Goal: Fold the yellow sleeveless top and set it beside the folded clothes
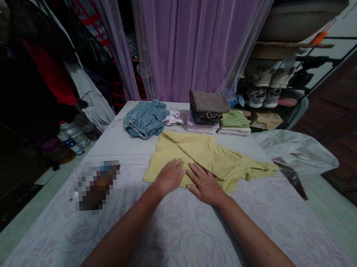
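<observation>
The left hand and the right hand lie palm down with fingers extended, gripping nothing, on a partly folded yellow garment at mid-surface, nearer the wearer than the bundled denim garment. The step in hand is judged to be smoothing; the next move appears to call for turning in the loose, strap-like end. Garment type is unconfirmed, its under-layers are hidden, and a pixelated item at left is unidentifiable.
</observation>
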